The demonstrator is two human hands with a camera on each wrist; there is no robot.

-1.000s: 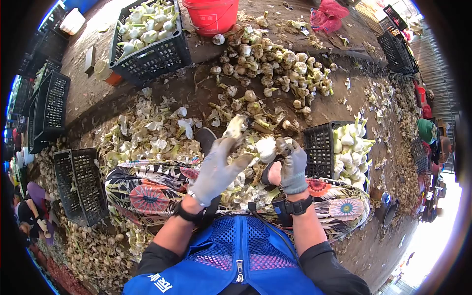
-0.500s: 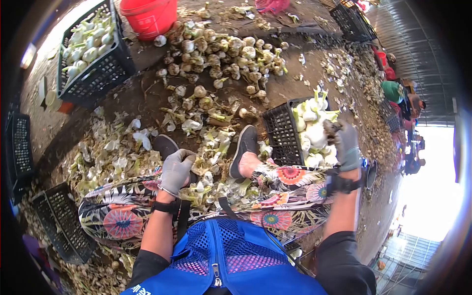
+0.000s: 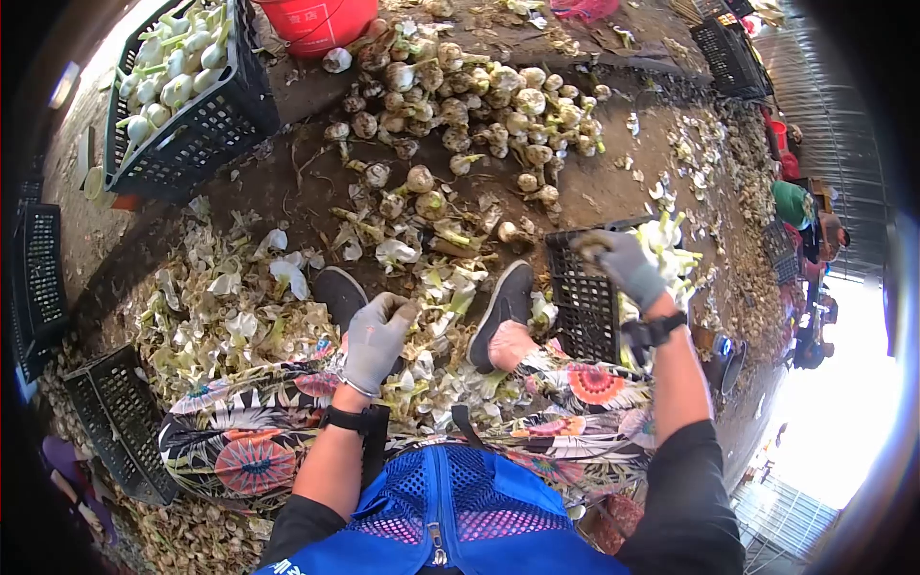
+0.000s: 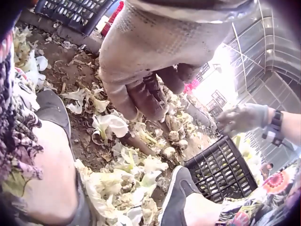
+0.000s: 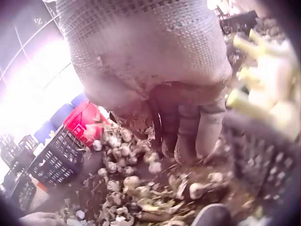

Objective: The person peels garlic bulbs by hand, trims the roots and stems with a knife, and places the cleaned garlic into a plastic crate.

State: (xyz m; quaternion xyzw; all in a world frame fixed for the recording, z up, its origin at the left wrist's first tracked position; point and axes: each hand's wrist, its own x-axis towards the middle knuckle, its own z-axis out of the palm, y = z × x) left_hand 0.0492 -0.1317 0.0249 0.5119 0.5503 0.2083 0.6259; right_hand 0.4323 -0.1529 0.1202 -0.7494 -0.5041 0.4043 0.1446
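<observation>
The gloved left hand (image 3: pixel 377 343) hovers over the peelings between the shoes, its fingers loosely curled and nothing visible in them; the left wrist view shows the same bent fingers (image 4: pixel 148 96). Over the left rim of the small black crate (image 3: pixel 585 311) is the gloved right hand (image 3: pixel 621 264), with dirt-darkened fingers. Those fingers hang loosely without a bulb in the right wrist view (image 5: pixel 188 129). White trimmed garlic bulbs (image 3: pixel 661 240) fill that crate, partly hidden by the right hand. A heap of untrimmed garlic (image 3: pixel 498 105) lies on the ground ahead.
A larger crate (image 3: pixel 206 134) of garlic and a red bucket (image 3: pixel 321 21) stand at the upper left. Another black crate (image 3: pixel 120 422) is by the left knee. Peelings (image 3: pixel 230 307) cover the ground around the shoes (image 3: pixel 503 311). Other people are at the far right.
The bulb held a second ago has left the right hand, which went right to the small crate and now draws back left. The left hand lowered and released its piece; the view shifted.
</observation>
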